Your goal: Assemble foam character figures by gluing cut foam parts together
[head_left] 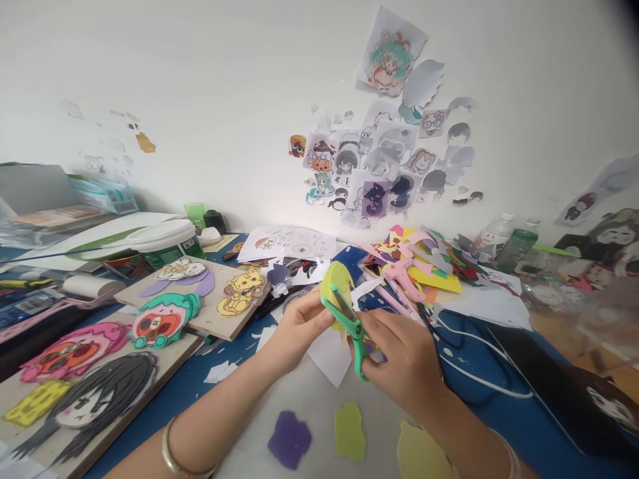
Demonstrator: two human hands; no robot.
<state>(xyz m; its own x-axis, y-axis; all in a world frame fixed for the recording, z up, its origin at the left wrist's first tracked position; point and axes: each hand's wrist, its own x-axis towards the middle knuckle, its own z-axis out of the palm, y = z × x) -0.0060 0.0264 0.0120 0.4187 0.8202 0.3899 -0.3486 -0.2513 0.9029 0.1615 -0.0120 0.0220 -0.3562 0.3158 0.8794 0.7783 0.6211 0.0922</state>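
Green-handled scissors (358, 362) are gripped in my right hand (407, 346), with the blades pointing up and left. My left hand (302, 329) pinches a yellow-green craft sheet (332, 271) with a curved edge. The blades lie against this sheet; whether they are cutting into it I cannot tell. Below my hands, a purple cut piece (289, 439), a lime-green piece (350, 431) and a pale yellow rounded piece (422, 452) lie on a greyish work surface. White paper (332, 359) lies just under my hands.
Boards with painted cut-out characters (107, 392) stand at left, near a white-lidded tub (162, 234). Behind my hands is a heap of coloured scraps (434, 256) with a pink glue gun (402, 276). A white cable (489, 379), a black panel (544, 386) and bottles (516, 246) are at right.
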